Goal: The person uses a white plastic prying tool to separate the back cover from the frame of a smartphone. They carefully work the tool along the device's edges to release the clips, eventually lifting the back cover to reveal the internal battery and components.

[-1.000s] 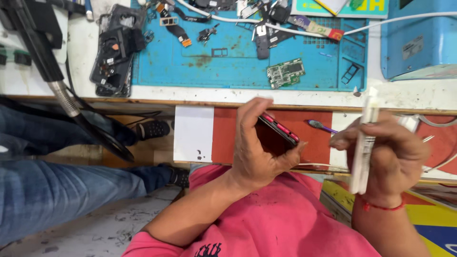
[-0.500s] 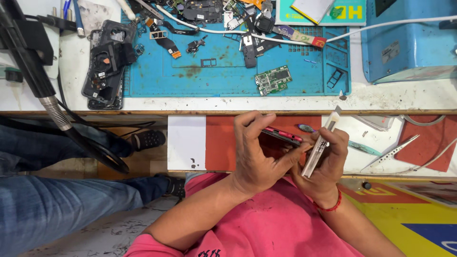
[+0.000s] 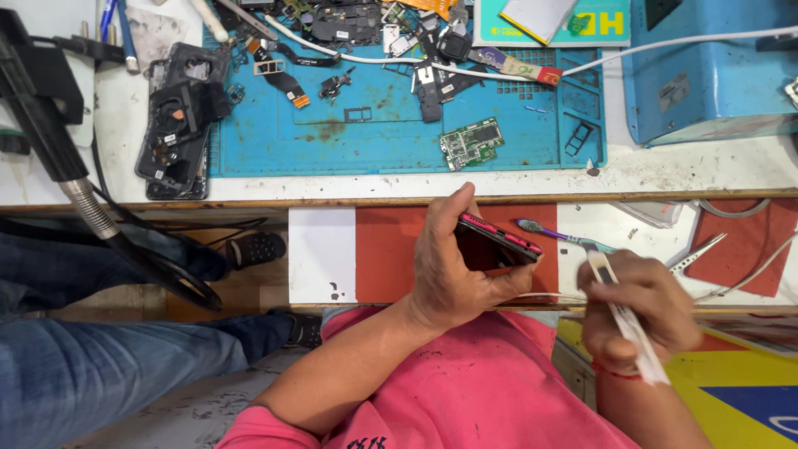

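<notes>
In the head view, the phone with its red-edged frame is gripped edge-up in the left hand, fingers wrapped around it, below the counter edge. The right hand, half a second ago pressed against the phone, is now drawn apart to the right, its fingers pinching white tweezers. By this the contact with the phone is judged broken for the moment.

Your pink short-sleeved shirt carries dark print near its lower edge; forearms bare; thin red thread band circles your right wrist.
</notes>
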